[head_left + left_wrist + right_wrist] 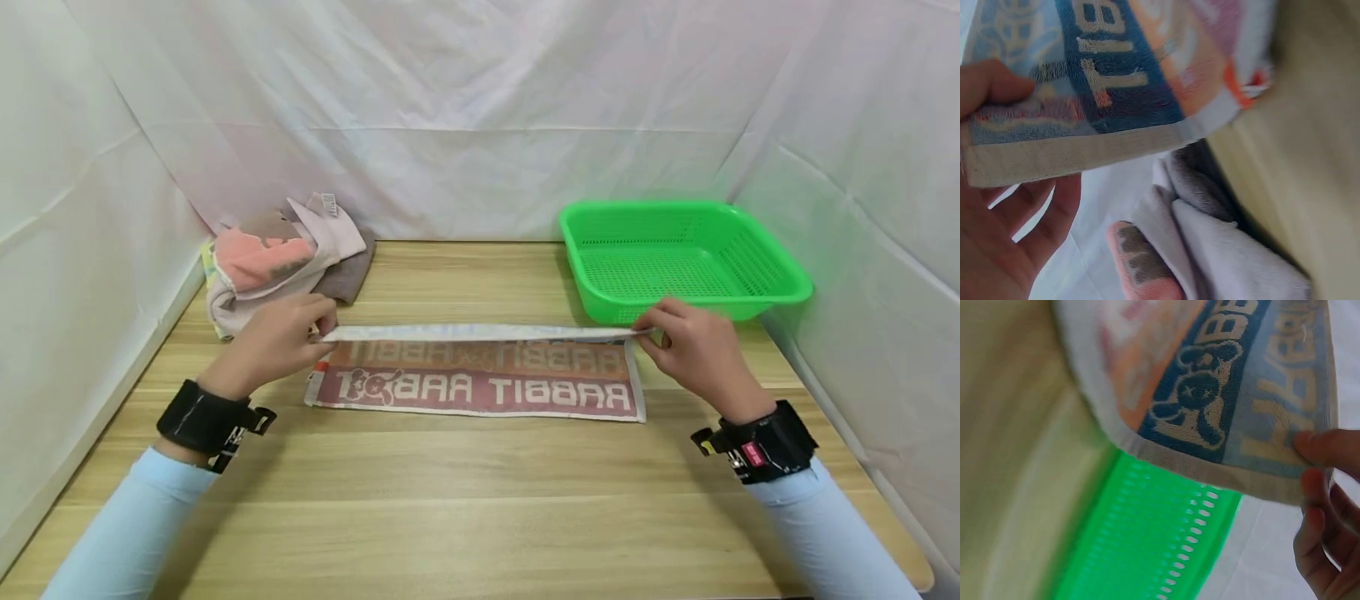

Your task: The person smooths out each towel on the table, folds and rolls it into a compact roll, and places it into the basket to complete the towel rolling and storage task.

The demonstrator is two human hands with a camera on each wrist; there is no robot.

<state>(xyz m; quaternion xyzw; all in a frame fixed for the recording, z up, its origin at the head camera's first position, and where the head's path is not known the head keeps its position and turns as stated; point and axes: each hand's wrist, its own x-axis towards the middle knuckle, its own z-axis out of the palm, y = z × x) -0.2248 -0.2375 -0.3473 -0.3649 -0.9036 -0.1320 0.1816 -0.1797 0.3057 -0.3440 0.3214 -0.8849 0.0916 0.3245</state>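
Note:
A striped towel (480,392) with RABBIT lettering lies with its near part flat on the wooden table. Its far edge is lifted and stretched straight between both hands. My left hand (285,337) pinches the left corner of that edge, thumb on the printed face in the left wrist view. At the opposite corner my right hand (693,350) pinches the towel (1210,394) between thumb and fingers. Blue, orange and purple bands show on the raised part in the wrist views, with a bear figure near the right hand.
A heap of crumpled towels (292,258), grey, pink and brown, sits at the back left, just beyond the left hand. A green plastic basket (600,300) with perforated sides stands at the back right, behind the right hand. White cloth walls (465,125) enclose the table (480,517).

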